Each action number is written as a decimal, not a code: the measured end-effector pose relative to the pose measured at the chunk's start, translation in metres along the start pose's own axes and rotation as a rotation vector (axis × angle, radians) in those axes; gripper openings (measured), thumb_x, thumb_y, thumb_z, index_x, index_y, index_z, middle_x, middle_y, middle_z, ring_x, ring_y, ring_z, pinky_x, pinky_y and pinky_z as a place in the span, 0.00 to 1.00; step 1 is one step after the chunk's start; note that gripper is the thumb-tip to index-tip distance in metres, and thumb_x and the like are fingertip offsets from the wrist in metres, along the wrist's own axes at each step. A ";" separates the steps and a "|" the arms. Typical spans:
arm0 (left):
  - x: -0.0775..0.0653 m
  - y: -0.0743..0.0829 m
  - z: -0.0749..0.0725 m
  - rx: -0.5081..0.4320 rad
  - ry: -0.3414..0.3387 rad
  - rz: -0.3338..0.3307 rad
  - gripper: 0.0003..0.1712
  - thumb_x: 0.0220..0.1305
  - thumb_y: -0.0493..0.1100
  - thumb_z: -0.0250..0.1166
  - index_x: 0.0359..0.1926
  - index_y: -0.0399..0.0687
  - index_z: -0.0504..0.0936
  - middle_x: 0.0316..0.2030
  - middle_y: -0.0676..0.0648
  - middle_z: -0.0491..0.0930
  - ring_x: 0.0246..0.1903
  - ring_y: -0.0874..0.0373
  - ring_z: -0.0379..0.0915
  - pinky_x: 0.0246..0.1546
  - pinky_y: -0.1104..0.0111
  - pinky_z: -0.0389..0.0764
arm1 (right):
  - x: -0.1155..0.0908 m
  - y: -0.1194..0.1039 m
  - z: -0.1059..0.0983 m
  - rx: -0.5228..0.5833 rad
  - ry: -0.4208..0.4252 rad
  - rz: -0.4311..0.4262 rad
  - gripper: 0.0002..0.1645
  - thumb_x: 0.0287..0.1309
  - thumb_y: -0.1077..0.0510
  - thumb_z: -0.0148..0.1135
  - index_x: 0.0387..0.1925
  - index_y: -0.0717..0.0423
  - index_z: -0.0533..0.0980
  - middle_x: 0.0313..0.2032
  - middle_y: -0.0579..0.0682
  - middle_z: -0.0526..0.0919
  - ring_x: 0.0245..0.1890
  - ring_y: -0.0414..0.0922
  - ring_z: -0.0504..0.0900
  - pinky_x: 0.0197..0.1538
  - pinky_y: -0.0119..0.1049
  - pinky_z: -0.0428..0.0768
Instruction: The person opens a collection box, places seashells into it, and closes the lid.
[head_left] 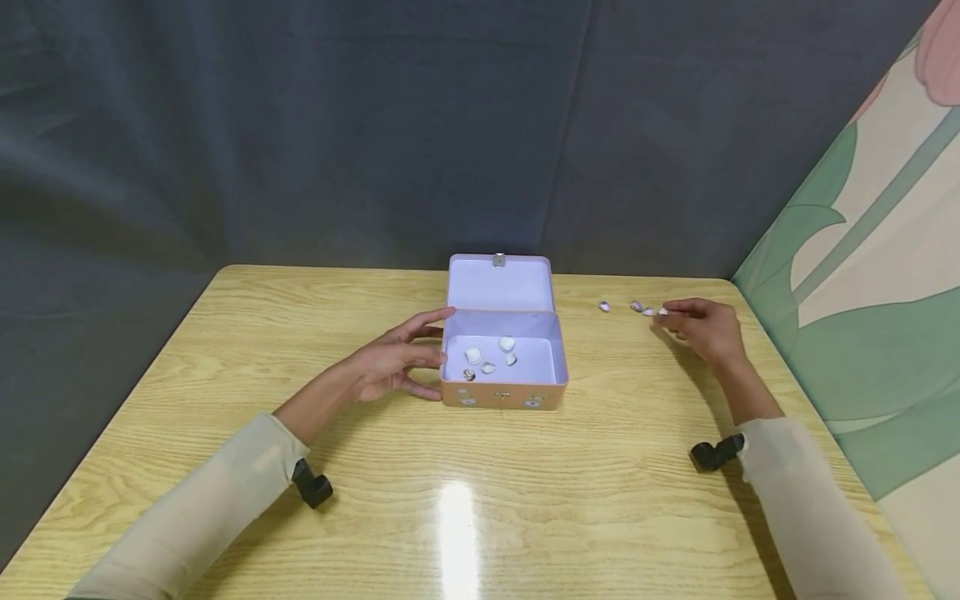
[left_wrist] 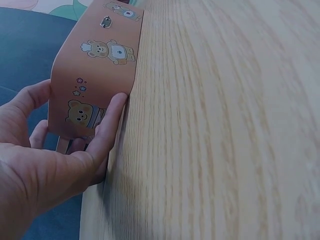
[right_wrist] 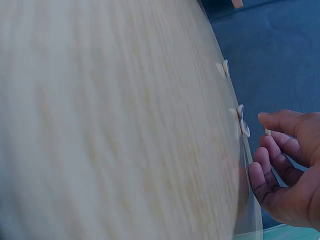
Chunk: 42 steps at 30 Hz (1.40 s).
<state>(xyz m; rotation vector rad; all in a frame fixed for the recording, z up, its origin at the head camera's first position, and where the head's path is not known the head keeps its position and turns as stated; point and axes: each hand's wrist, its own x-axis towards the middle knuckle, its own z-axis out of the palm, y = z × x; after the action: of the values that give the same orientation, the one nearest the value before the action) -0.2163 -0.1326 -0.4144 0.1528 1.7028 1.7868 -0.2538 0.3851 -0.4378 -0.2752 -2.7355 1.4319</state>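
Observation:
An orange tin box (head_left: pixel 504 396) with bear pictures on its outside stands on the table, its lilac lid (head_left: pixel 500 283) raised. Inside lie several seashells (head_left: pixel 473 356), mostly whitish, and one of them brown-spotted. My left hand (head_left: pixel 393 360) is at the box's left end with fingers spread, touching its side. In the left wrist view the thumb (left_wrist: pixel 111 125) lies along the lower front edge. Over to the right, my right hand (head_left: pixel 703 332) pinches a small white seashell (head_left: pixel 663 312) between thumb and fingers. Just left of it lie a few more seashells (head_left: pixel 637 306) on the table.
The wooden table (head_left: pixel 360 483) has a dark curtain (head_left: pixel 337 150) along its back edge. A wall with a flower pattern (head_left: pixel 885 333) borders it on the right. Black wrist cameras (head_left: pixel 716 454) sit at both sleeve cuffs.

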 end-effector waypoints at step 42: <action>0.000 0.002 0.001 -0.018 -0.006 0.002 0.49 0.82 0.32 0.64 0.91 0.72 0.58 0.86 0.41 0.50 0.71 0.37 0.75 0.52 0.47 0.97 | -0.039 -0.082 0.065 0.169 -0.103 -0.209 0.26 0.74 0.54 0.76 0.65 0.65 0.85 0.40 0.28 0.88 0.40 0.25 0.87 0.50 0.22 0.89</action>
<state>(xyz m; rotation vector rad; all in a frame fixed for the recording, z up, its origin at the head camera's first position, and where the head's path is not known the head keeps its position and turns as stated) -0.2160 -0.1318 -0.4127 0.1519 1.6822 1.8005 -0.2341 0.2800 -0.4060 0.0918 -2.6019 1.6450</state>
